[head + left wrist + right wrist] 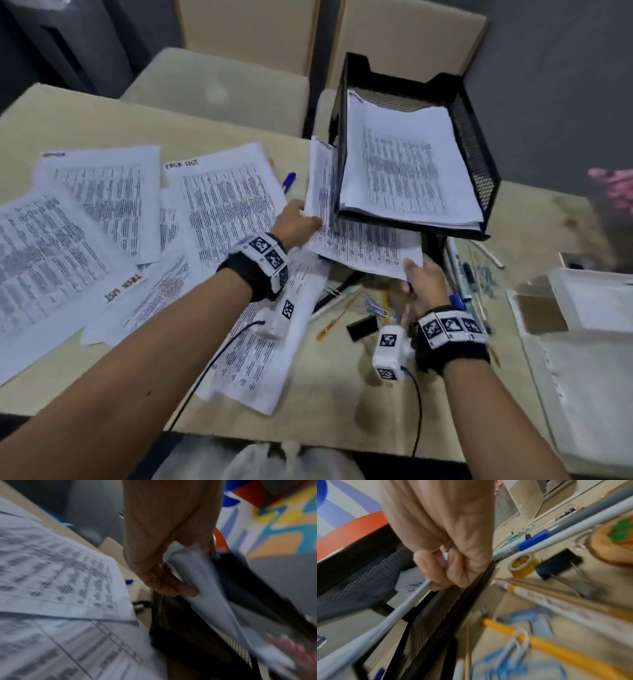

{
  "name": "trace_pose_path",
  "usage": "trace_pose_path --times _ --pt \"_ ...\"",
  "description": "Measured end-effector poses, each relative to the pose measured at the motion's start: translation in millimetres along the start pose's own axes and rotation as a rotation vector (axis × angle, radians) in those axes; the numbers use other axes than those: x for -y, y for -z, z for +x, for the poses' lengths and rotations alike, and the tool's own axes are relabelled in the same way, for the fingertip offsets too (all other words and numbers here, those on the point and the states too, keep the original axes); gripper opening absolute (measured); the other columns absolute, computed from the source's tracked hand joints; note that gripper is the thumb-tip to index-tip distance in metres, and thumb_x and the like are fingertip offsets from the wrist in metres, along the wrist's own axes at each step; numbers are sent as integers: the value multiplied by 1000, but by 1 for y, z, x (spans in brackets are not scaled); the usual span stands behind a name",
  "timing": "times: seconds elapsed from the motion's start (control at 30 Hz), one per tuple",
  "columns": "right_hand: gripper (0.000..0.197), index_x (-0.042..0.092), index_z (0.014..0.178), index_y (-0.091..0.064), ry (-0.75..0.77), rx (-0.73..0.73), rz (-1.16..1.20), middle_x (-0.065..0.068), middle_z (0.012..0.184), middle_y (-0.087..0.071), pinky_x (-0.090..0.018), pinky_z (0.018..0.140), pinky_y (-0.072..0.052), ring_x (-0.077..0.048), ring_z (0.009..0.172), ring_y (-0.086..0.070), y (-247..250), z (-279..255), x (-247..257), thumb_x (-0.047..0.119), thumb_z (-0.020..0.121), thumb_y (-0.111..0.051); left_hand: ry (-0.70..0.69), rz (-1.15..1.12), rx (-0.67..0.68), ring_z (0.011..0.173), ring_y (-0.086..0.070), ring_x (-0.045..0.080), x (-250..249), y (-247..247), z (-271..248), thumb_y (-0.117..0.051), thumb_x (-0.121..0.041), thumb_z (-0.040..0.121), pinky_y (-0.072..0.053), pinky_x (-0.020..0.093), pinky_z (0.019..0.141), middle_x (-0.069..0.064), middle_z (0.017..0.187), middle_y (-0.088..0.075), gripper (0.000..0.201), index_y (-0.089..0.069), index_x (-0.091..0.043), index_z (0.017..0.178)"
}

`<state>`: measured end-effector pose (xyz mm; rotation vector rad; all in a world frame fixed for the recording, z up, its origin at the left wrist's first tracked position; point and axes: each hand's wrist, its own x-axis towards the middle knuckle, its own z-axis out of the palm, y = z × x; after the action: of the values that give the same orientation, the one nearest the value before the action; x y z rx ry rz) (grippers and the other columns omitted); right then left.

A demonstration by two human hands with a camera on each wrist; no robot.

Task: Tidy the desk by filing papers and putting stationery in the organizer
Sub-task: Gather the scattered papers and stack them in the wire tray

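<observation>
A black mesh paper tray [474,144] stands at the back of the desk, with a stack of printed sheets [404,164] in its top tier. I hold another sheaf of printed papers [359,240] level with the gap under that tier, its far part hidden beneath it. My left hand [301,221] grips the sheaf's left edge, and my right hand [416,274] pinches its near right corner. The left wrist view shows the left hand [164,584] curled round the papers [205,591] beside the tray [254,588]. In the right wrist view my right hand [447,573] pinches the paper edge [393,614].
Loose printed sheets [102,222] cover the left half of the desk [342,394]. Pens, a yellow pencil [556,654], a tape roll [522,565], a black binder clip [361,327] and blue paper clips [376,306] lie in front of the tray. Clear plastic sleeves [582,383] sit at right. Chairs [219,85] stand behind.
</observation>
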<state>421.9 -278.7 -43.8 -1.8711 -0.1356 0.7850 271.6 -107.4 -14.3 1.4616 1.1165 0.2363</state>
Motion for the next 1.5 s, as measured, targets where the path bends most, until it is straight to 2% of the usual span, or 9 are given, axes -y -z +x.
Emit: trace_pose_path --times 0.27,0.37,0.47,0.57,0.83,0.97,1.1,1.2,1.5 --pt "35 14 122 -39 -114 -209 44 -14 64 -51 -15 26 -39 -5 17 -39 19 42 24 -4 96 -24 -118 198 19 118 -54 36 -25 -49 13 -60 -32 70 -44 37 91 27 128 -53 81 -28 1 136" --pt "40 0 135 -37 -75 -245 -49 -26 94 -56 -17 37 -49 -15 37 -60 17 47 23 -5 96 -30 -105 252 -54 109 -57 38 -17 -45 18 -65 -21 79 -48 39 85 28 120 -56 68 -29 3 132" --pt "38 -2 128 -44 -11 -397 -281 -23 131 -47 -37 86 -51 -38 104 -60 17 38 20 1 90 -46 -113 226 -139 82 -65 33 -3 -26 20 -61 -20 84 -51 29 67 24 100 -65 56 -34 -1 129" --pt "39 0 125 -42 69 -494 -282 -20 136 -35 -39 93 -46 -37 110 -55 -3 9 23 0 87 -51 -86 161 -251 70 -59 24 12 14 19 -54 -9 89 -52 30 63 18 86 -65 40 -41 0 125" --pt "23 0 106 -58 491 194 -590 -19 109 -61 -12 66 -40 -25 90 -55 -153 -46 12 -1 89 -42 254 502 -557 131 -35 40 91 156 1 -53 -23 88 -33 44 106 26 141 -36 53 -41 -6 137" --pt "41 -3 125 -43 465 240 -864 -19 131 -43 -36 97 -39 -34 122 -44 -197 -27 15 3 86 -53 479 576 -354 144 3 43 134 186 -34 -48 -50 91 -12 59 115 16 158 6 76 -7 -28 151" --pt "71 0 137 -29 332 174 -1000 -20 141 -37 -45 106 -33 -37 131 -33 -209 -12 21 16 79 -67 366 754 -280 144 14 39 163 185 -48 -36 -63 89 -5 61 114 9 158 17 76 1 -36 149" --pt "44 2 125 -43 274 95 -947 -21 131 -50 -46 104 -37 -37 125 -41 -212 -13 25 8 84 -56 313 847 -163 145 15 37 168 180 -51 -38 -60 90 -5 59 115 8 158 19 78 5 -35 150" --pt "30 -3 120 -53 667 -269 -308 -17 124 -58 -12 71 -29 -25 111 -54 -216 -78 106 1 97 -35 60 391 -383 121 -52 33 163 213 -59 -47 -30 95 -42 48 104 17 135 -52 53 -32 -11 143"
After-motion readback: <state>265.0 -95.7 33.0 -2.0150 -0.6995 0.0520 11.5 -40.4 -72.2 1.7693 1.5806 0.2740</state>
